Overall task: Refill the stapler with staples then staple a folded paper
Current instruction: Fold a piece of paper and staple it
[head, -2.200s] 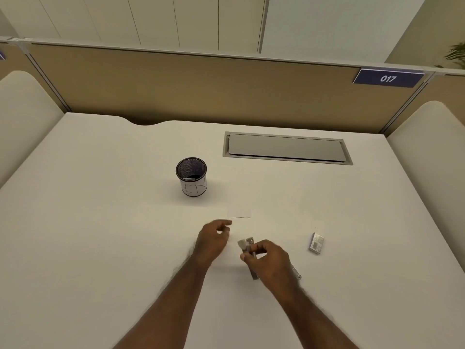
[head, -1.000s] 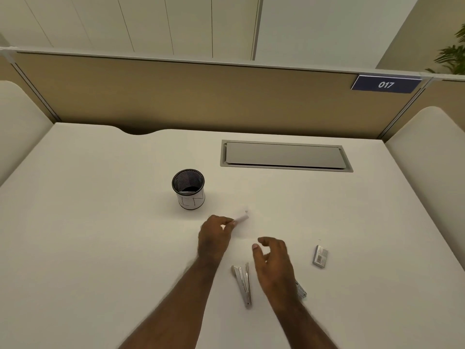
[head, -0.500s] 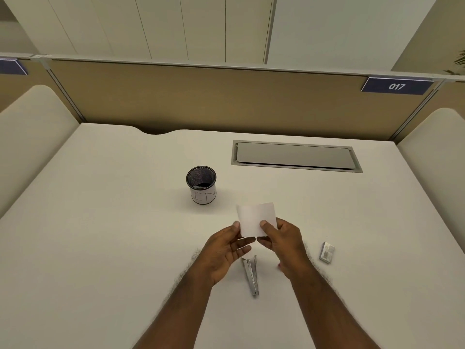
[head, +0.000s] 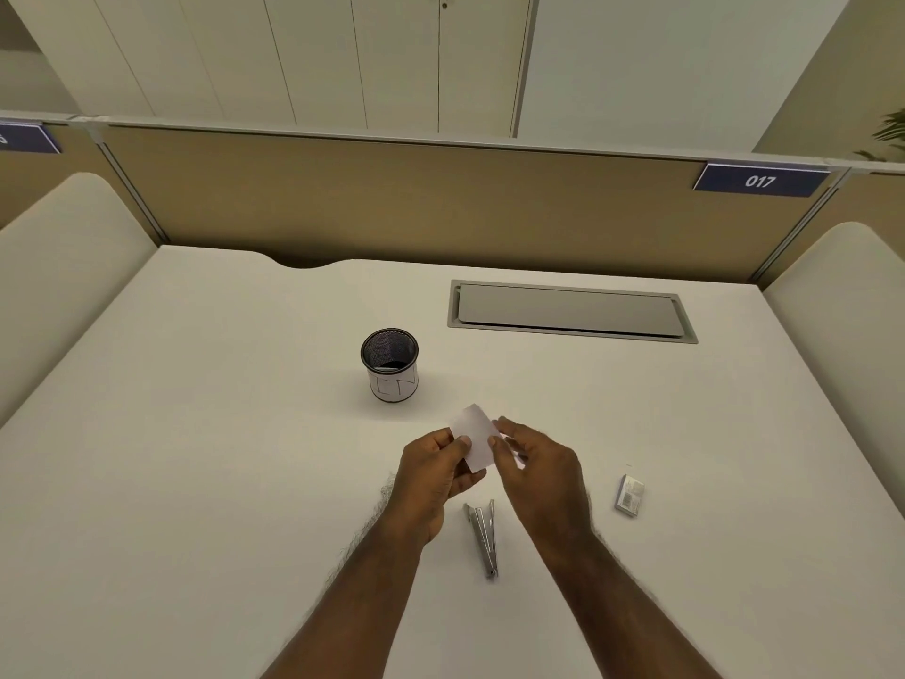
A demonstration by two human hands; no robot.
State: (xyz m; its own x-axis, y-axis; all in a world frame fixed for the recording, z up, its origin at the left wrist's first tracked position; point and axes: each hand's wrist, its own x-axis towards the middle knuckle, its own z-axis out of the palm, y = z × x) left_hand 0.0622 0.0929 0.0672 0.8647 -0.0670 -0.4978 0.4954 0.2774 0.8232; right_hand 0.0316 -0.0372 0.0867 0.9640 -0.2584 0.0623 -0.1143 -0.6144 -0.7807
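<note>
Pinching the paper [head: 474, 436] above the worktop [head: 196, 433], left hand [head: 433, 475] and right hand [head: 538, 463] each have a grip clamped on one edge; the stapler [head: 484, 539] lies at 6 o'clock below them, long axis toward 12; the right hand looks marginally nearer.

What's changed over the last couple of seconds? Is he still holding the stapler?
No. The right hand let go of the stapler, which now lies open on the desk. The left hand lifted the paper off the desk, and both hands now pinch it above the stapler. The pen cup and staple box stayed put.
</note>
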